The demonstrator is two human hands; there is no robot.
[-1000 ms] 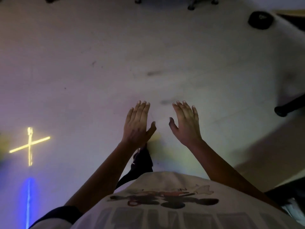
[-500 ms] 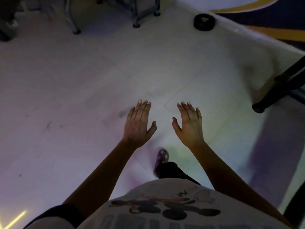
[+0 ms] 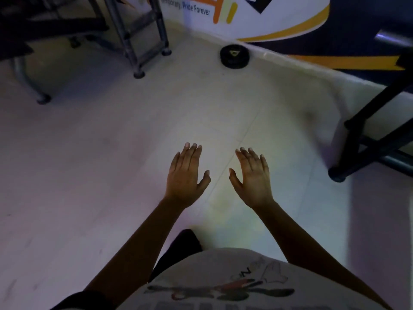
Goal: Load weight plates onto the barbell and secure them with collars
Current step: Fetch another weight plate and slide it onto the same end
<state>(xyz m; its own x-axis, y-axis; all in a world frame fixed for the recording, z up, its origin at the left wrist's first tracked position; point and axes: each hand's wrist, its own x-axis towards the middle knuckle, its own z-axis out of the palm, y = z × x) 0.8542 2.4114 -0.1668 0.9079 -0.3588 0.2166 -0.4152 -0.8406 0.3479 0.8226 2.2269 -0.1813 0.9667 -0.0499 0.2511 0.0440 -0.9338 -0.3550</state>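
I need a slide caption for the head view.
Left hand and right hand open and empty; black disc lies on the floor ahead.

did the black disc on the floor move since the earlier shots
No. The black disc lies beside the foot of the wall as before; it only looks nearer because the camera approached.

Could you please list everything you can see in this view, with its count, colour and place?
Disc: one, black, on the floor by the far wall; possibly a weight plate.
Metal frame: one, grey, upper left, feet on the floor.
Dark frame: one, black, right edge.
Wall graphic: one, white with orange and yellow, top.
Floor: pale.
Shirt: one, white, printed, bottom.
Left hand, right hand: two, fingers straight, empty, above the floor.
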